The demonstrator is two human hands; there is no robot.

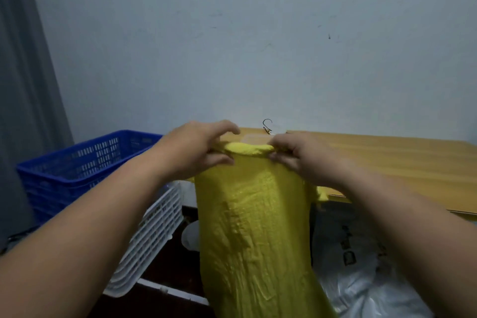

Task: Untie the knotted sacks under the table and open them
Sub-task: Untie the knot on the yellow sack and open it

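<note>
A tall yellow woven sack (255, 227) stands upright in the middle of the view, in front of the wooden table (387, 162). Its top edge is rolled into a thick fold at hand height. My left hand (196, 152) grips the left end of that rolled top, thumb below and fingers over it. My right hand (296, 155) pinches the right end of the same fold. Whether a knot remains in the sack is hidden by the fold and my hands.
A blue plastic crate (77, 170) stands at the left by the wall. A white slatted basket (152, 235) leans beside the sack. A pale plastic bag with dark print (361, 266) lies at the right, below the table edge. A small wire hook (267, 126) sits on the table.
</note>
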